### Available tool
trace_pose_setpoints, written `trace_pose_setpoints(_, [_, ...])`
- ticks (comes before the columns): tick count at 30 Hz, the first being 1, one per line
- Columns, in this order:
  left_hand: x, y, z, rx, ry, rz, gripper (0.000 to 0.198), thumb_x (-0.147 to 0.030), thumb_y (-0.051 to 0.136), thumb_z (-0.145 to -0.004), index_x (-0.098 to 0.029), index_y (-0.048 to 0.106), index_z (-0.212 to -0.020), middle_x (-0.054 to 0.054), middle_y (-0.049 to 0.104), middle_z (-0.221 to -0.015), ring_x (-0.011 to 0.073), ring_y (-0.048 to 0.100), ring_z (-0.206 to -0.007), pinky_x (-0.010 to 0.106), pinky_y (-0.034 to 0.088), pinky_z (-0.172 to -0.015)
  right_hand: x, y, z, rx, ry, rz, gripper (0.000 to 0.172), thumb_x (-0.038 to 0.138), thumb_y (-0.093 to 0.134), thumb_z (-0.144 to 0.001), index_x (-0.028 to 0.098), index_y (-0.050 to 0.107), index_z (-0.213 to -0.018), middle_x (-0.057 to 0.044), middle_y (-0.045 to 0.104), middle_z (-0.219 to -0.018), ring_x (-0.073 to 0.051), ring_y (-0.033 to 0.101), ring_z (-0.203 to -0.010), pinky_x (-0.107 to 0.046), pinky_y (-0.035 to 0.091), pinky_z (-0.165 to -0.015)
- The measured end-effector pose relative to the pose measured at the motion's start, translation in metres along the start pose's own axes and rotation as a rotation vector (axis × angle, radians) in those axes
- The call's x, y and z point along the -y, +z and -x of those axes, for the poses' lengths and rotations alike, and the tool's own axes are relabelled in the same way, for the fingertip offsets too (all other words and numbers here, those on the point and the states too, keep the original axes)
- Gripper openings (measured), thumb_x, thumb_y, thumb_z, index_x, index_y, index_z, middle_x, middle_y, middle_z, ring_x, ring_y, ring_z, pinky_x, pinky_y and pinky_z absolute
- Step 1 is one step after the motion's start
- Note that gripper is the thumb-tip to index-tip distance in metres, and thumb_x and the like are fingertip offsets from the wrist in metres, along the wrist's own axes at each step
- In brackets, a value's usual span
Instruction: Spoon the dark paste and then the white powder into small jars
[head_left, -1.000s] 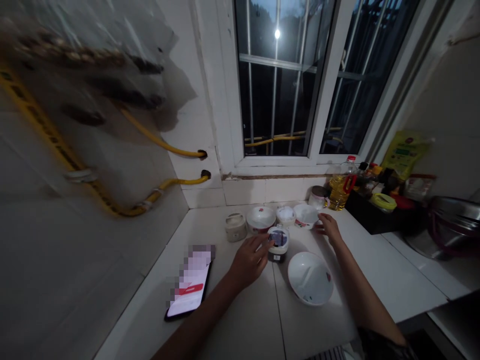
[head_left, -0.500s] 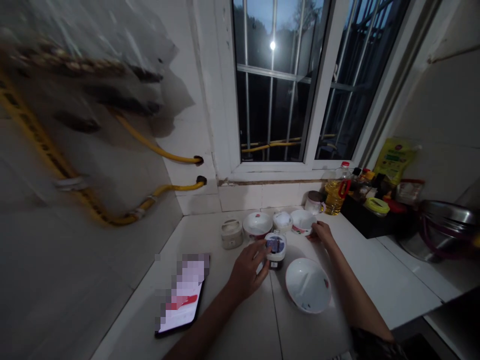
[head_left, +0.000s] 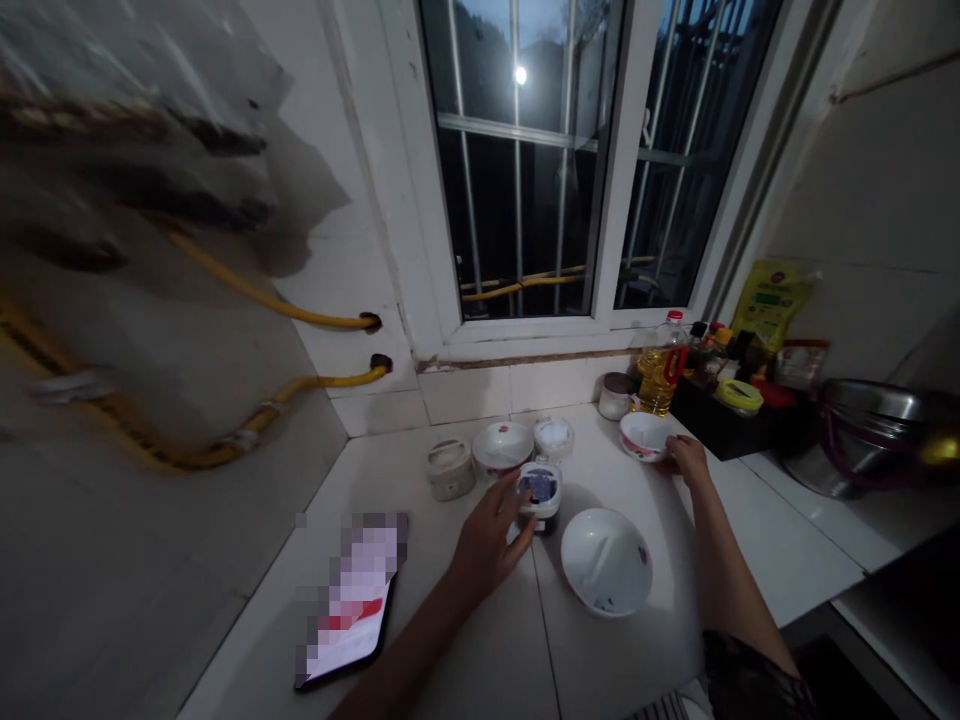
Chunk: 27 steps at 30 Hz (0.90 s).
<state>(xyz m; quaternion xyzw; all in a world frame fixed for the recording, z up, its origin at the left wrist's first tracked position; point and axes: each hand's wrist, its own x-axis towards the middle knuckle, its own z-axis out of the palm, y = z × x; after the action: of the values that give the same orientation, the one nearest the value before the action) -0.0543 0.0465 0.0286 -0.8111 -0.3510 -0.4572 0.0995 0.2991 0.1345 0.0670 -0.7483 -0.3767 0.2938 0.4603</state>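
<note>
My right hand (head_left: 686,460) pinches the right rim of a small white bowl with a red floral pattern (head_left: 643,438), at the right side of the counter. Around the left side of a small jar with a white rim and purple-blue top (head_left: 540,487) are the fingers and thumb of my left hand (head_left: 489,535). A larger white bowl (head_left: 606,562) sits on the counter between my forearms, with a pale streak of reflection inside. Behind the jar are another white bowl (head_left: 502,446), a white tub with white contents (head_left: 554,437) and a beige lidded container (head_left: 449,468).
A phone (head_left: 351,610) with a lit screen lies at left on the tiled counter (head_left: 480,650). Toward the back right stand a mug (head_left: 617,396), an oil bottle (head_left: 658,375), a black box of condiments (head_left: 709,415) and a steel pot (head_left: 862,435). Yellow pipe (head_left: 322,382) runs along the left wall.
My right hand has moved the small floral bowl to the right, away from the white tub. My left hand stays at the jar. The camera view has shifted slightly.
</note>
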Motion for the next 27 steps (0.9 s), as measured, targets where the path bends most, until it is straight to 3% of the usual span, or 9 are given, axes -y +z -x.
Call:
trace_pose_setpoints(5, [-0.001,0.005,0.001,0.051,-0.011,-0.049,0.025,-0.024,0.052,-0.089,-0.017,0.051,-0.113,0.018,0.053,-0.13,0.0273,0.057,-0.117,0.037,0.055,-0.089,0.003,-0.008,0.007,-0.031,0.109,0.127,0.032,0.033,0.056,-0.091,0.016,0.057,-0.118,-0.009,0.061,-0.116,-0.02,0.062,-0.097,-0.04,0.054,-0.081])
trace_pose_setpoints(8, [-0.001,0.006,0.003,0.054,0.004,-0.064,0.027,-0.024,0.052,-0.09,-0.017,0.049,-0.116,0.018,0.052,-0.132,0.0281,0.055,-0.121,0.04,0.054,-0.092,0.014,-0.015,0.02,-0.127,0.033,0.239,0.04,0.032,0.053,-0.09,0.007,0.056,-0.121,-0.02,0.062,-0.114,-0.03,0.062,-0.103,-0.043,0.051,-0.082])
trace_pose_setpoints(11, [-0.001,0.007,0.003,0.058,-0.01,-0.038,0.028,-0.023,0.053,-0.09,-0.017,0.048,-0.116,0.019,0.051,-0.132,0.0278,0.054,-0.122,0.04,0.053,-0.094,0.033,-0.014,0.038,-0.209,-0.135,0.33,0.055,0.034,0.041,-0.092,0.002,0.039,-0.137,-0.029,0.05,-0.132,-0.036,0.051,-0.12,-0.047,0.045,-0.09])
trace_pose_setpoints(13, [-0.001,0.008,0.003,0.064,-0.034,-0.011,0.028,-0.024,0.054,-0.089,-0.018,0.048,-0.116,0.018,0.052,-0.13,0.0278,0.054,-0.121,0.04,0.053,-0.094,0.048,0.0,0.051,-0.14,-0.29,0.37,0.055,0.036,0.039,-0.092,0.008,0.038,-0.139,-0.023,0.052,-0.132,-0.032,0.055,-0.117,-0.044,0.043,-0.093])
trace_pose_setpoints(15, [0.0,0.009,0.004,0.071,-0.061,0.008,0.029,-0.023,0.055,-0.088,-0.018,0.047,-0.116,0.018,0.052,-0.13,0.028,0.055,-0.12,0.041,0.052,-0.094,0.063,0.026,0.062,0.042,-0.443,0.41,0.054,0.037,0.052,-0.086,0.016,0.044,-0.136,-0.014,0.059,-0.127,-0.025,0.062,-0.105,-0.038,0.045,-0.092])
trace_pose_setpoints(17, [0.0,0.01,0.005,0.077,-0.082,0.019,0.032,-0.023,0.055,-0.087,-0.018,0.046,-0.117,0.017,0.05,-0.132,0.0282,0.054,-0.121,0.042,0.051,-0.095,0.076,0.058,0.07,0.245,-0.573,0.443,0.062,0.036,0.066,-0.075,0.023,0.048,-0.133,-0.007,0.057,-0.132,-0.021,0.062,-0.105,-0.031,0.047,-0.09])
trace_pose_setpoints(19, [0.0,0.011,0.007,0.08,-0.092,0.033,0.034,-0.022,0.056,-0.087,-0.018,0.045,-0.119,0.017,0.048,-0.134,0.0282,0.052,-0.123,0.043,0.05,-0.097,0.088,0.089,0.076,0.446,-0.684,0.518,0.075,0.036,0.071,-0.07,0.02,0.043,-0.138,-0.011,0.048,-0.141,-0.022,0.056,-0.116,-0.032,0.044,-0.095])
trace_pose_setpoints(23, [0.0,0.012,0.008,0.096,-0.103,0.066,0.036,-0.019,0.056,-0.085,-0.019,0.043,-0.119,0.016,0.047,-0.136,0.0275,0.05,-0.125,0.043,0.049,-0.098,0.101,0.127,0.081,0.519,-0.661,0.633,0.082,0.034,0.071,-0.068,0.011,0.039,-0.14,-0.019,0.05,-0.136,-0.028,0.054,-0.119,-0.036,0.041,-0.098])
trace_pose_setpoints(27, [0.0,0.014,0.008,0.098,-0.128,0.081,0.037,-0.018,0.057,-0.083,-0.019,0.044,-0.118,0.016,0.047,-0.136,0.0276,0.05,-0.126,0.043,0.048,-0.099,0.102,0.139,0.081,0.493,-0.605,0.741,0.083,0.039,0.069,-0.068,0.013,0.038,-0.14,-0.02,0.049,-0.134,-0.032,0.056,-0.116,-0.039,0.043,-0.094])
